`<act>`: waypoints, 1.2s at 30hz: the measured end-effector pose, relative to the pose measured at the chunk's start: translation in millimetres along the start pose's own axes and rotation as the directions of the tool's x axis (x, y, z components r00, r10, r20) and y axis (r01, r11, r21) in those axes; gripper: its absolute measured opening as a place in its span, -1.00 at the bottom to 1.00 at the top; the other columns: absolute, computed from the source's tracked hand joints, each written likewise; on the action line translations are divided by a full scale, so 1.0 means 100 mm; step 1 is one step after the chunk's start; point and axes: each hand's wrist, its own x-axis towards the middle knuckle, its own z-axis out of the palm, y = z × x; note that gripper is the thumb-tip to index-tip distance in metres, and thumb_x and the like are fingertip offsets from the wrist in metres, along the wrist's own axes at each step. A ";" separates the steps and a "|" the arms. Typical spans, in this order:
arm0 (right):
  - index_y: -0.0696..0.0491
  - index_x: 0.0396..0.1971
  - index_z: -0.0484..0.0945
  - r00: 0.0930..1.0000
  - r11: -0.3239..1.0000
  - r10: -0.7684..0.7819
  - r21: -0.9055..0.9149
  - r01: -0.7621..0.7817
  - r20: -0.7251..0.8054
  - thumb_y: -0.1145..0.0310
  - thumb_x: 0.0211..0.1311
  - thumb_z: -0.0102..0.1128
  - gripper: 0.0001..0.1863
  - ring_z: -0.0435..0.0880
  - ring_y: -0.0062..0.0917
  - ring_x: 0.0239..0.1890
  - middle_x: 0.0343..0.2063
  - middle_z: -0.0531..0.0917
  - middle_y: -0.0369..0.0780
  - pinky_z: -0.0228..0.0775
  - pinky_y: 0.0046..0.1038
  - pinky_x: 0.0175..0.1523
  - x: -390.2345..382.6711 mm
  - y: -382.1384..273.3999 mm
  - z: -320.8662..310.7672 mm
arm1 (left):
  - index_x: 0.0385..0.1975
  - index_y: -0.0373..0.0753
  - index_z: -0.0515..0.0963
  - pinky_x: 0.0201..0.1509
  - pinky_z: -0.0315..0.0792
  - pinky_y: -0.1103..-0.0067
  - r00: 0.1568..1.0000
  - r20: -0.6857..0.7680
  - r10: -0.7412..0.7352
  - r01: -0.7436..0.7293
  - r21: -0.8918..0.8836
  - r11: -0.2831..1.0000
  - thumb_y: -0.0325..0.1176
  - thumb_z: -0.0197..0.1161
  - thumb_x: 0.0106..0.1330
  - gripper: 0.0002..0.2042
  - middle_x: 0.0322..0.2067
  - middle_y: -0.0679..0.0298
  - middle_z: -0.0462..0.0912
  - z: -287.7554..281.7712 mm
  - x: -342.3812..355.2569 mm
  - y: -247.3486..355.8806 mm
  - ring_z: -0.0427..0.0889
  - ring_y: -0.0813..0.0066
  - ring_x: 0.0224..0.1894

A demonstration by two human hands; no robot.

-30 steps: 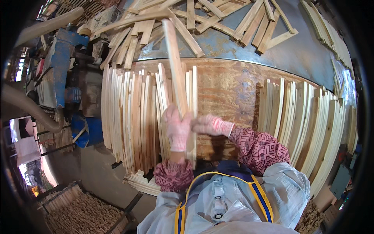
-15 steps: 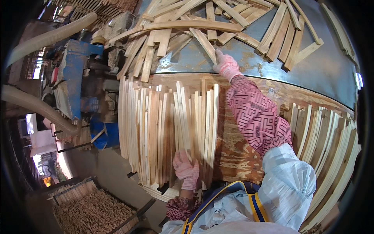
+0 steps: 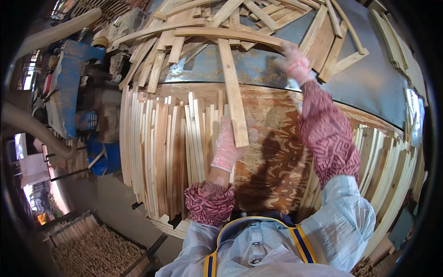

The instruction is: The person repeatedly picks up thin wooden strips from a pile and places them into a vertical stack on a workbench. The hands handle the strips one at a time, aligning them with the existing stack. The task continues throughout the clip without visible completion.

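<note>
The left hand (image 3: 224,150), in a pink-and-white glove, is under the near end of a flat wooden strip (image 3: 232,87). Its fingers show to the left and right of the wood; whether they are closed around it, I cannot tell. The strip runs away from the hand, its far end just on the near side of a long strip (image 3: 230,33) lying crosswise. The gloved right hand (image 3: 295,63) is at that long strip's right end, its fingers too blurred to tell whether they grip. Upright-set strips (image 3: 159,152) stand in a row on the left of the brown table (image 3: 272,115).
</note>
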 end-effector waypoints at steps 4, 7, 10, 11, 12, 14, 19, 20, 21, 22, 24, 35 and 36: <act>-0.12 0.24 0.48 0.974 0.975 0.032 -0.208 -0.080 -0.225 -0.01 0.17 0.27 -0.37 0.49 -0.22 0.31 0.22 0.56 -0.13 0.35 -0.18 0.34 0.63 0.64 0.35 | 0.21 -0.33 0.38 -0.19 0.66 0.24 0.993 0.081 -0.081 0.085 -0.049 0.995 0.38 -0.11 0.41 -0.21 -0.09 -0.04 0.63 0.20 -0.01 0.11 0.67 0.11 -0.23; -0.13 0.17 0.52 0.965 0.968 0.198 -0.189 -0.165 0.170 -0.01 0.19 0.26 -0.45 0.58 -0.24 0.22 0.11 0.64 -0.16 0.43 -0.18 0.27 0.43 0.22 0.09 | 0.16 -0.39 0.41 -0.23 0.66 0.28 0.990 0.084 -0.112 0.118 -0.070 0.990 0.28 -0.09 0.48 -0.28 -0.14 -0.04 0.66 0.17 -0.03 0.18 0.68 0.15 -0.27; -0.11 0.21 0.55 0.992 0.995 0.033 0.090 -0.044 0.123 -0.07 0.24 0.27 -0.41 0.75 -0.33 -0.10 -0.17 0.76 -0.21 0.60 -0.30 0.01 -0.19 0.06 0.20 | 0.07 -0.42 0.49 -0.30 0.67 0.35 0.997 0.005 0.076 -0.074 0.257 0.963 0.04 0.03 0.54 -0.47 -0.22 -0.02 0.69 -0.01 0.02 0.15 0.70 0.22 -0.35; -0.05 0.21 0.57 0.973 0.831 -0.018 0.544 -0.114 0.230 -0.08 0.29 0.24 -0.41 0.74 -0.43 -0.36 -0.34 0.76 -0.22 0.62 -0.34 -0.24 -0.24 0.43 0.44 | -0.04 -0.42 0.53 -0.37 0.67 0.40 0.989 -0.027 0.145 -0.133 0.260 0.956 -0.20 0.16 0.50 -0.66 -0.26 0.00 0.72 0.13 0.01 0.10 0.71 0.29 -0.41; 0.04 0.15 0.60 0.888 0.625 -0.004 0.694 -0.357 0.460 -0.01 0.36 0.22 -0.47 0.64 -0.51 -0.60 -0.48 0.71 -0.24 0.51 -0.42 -0.51 -0.59 0.22 0.34 | -0.06 -0.42 0.54 -0.38 0.67 0.41 0.979 -0.050 0.199 -0.174 0.309 0.935 -0.23 0.17 0.49 -0.69 -0.26 -0.01 0.72 0.05 -0.07 0.08 0.72 0.29 -0.41; 0.04 0.06 0.62 0.842 0.273 0.094 0.800 -0.535 0.531 0.03 0.43 0.16 -0.58 0.59 -0.53 -0.67 -0.51 0.68 -0.30 0.39 -0.53 -0.63 -1.09 0.27 0.43 | -0.10 -0.41 0.55 -0.40 0.67 0.43 0.962 -0.042 0.269 -0.227 0.425 0.876 -0.29 0.21 0.46 -0.74 -0.25 -0.02 0.73 -0.02 -0.20 0.00 0.74 0.31 -0.40; -0.10 -0.02 0.56 0.689 -0.419 0.164 0.682 -0.599 0.706 -0.19 0.45 0.01 -0.53 0.68 -0.33 -0.52 -0.37 0.70 -0.23 0.51 -0.29 -0.51 -2.25 0.23 0.75 | 0.16 -0.23 0.54 0.14 0.50 0.41 0.884 -0.056 0.465 -0.116 0.935 0.334 -0.21 0.29 0.36 -0.58 0.00 0.10 0.64 -0.89 -0.81 -0.41 0.62 0.29 0.04; -0.11 0.00 0.56 0.646 -0.447 0.142 0.631 -0.635 0.750 -0.19 0.45 0.02 -0.53 0.68 -0.32 -0.51 -0.33 0.70 -0.21 0.52 -0.25 -0.50 -2.43 0.22 0.80 | 0.20 -0.11 0.53 0.24 0.43 0.33 0.815 0.060 0.576 -0.166 0.977 0.133 -0.15 0.30 0.33 -0.55 0.07 0.04 0.61 -1.13 -1.00 -0.55 0.55 0.15 0.16; -0.06 0.07 0.54 0.677 -0.546 0.025 0.577 -0.608 0.736 -0.15 0.48 -0.01 -0.52 0.69 -0.29 -0.45 -0.28 0.71 -0.17 0.55 -0.22 -0.44 -2.55 0.46 1.05 | 0.24 0.01 0.52 0.35 0.36 0.24 0.736 0.210 0.643 -0.208 0.975 -0.080 -0.09 0.31 0.30 -0.50 0.14 -0.03 0.58 -1.27 -1.17 -0.67 0.48 0.01 0.28; -0.04 0.09 0.53 0.711 -0.543 0.015 0.603 -0.585 0.703 -0.13 0.49 -0.03 -0.51 0.69 -0.28 -0.44 -0.29 0.71 -0.15 0.56 -0.23 -0.41 -2.65 0.48 1.07 | 0.28 0.04 0.49 0.37 0.34 0.23 0.734 0.163 0.660 -0.053 0.982 -0.183 -0.08 0.32 0.28 -0.46 0.20 -0.07 0.51 -1.39 -1.34 -0.74 0.42 -0.04 0.31; 0.00 0.12 0.50 0.776 -0.532 -0.006 0.655 -0.537 0.631 -0.10 0.51 -0.06 -0.50 0.69 -0.26 -0.42 -0.33 0.71 -0.11 0.58 -0.25 -0.36 -2.86 0.42 1.03 | 0.35 0.10 0.43 0.40 0.30 0.20 0.703 0.088 0.706 0.254 0.896 -0.364 -0.07 0.34 0.23 -0.38 0.32 -0.14 0.36 -1.62 -1.62 -0.87 0.32 -0.14 0.37; 0.26 0.13 0.37 0.799 0.857 -0.067 0.445 -0.261 0.598 0.02 0.07 0.43 -0.22 0.75 -0.33 -0.29 -0.30 0.73 -0.03 0.62 -0.35 -0.24 -3.89 -0.20 1.30 | 0.54 0.13 -0.09 0.16 0.50 0.16 0.795 -0.201 0.572 0.444 0.836 -0.323 0.08 0.42 0.10 0.03 0.22 -0.09 0.39 -1.66 -1.40 -0.45 0.50 -0.03 0.21; 0.28 0.14 0.36 0.810 0.936 -0.045 0.308 -0.171 0.585 -0.05 0.10 0.38 -0.20 0.76 -0.29 -0.27 -0.32 0.72 0.00 0.62 -0.30 -0.23 -4.05 -0.38 1.18 | 0.54 0.13 -0.09 0.17 0.50 0.16 0.792 -0.213 0.573 0.452 0.835 -0.315 0.09 0.42 0.10 0.03 0.23 -0.09 0.39 -1.66 -1.40 -0.46 0.50 -0.03 0.22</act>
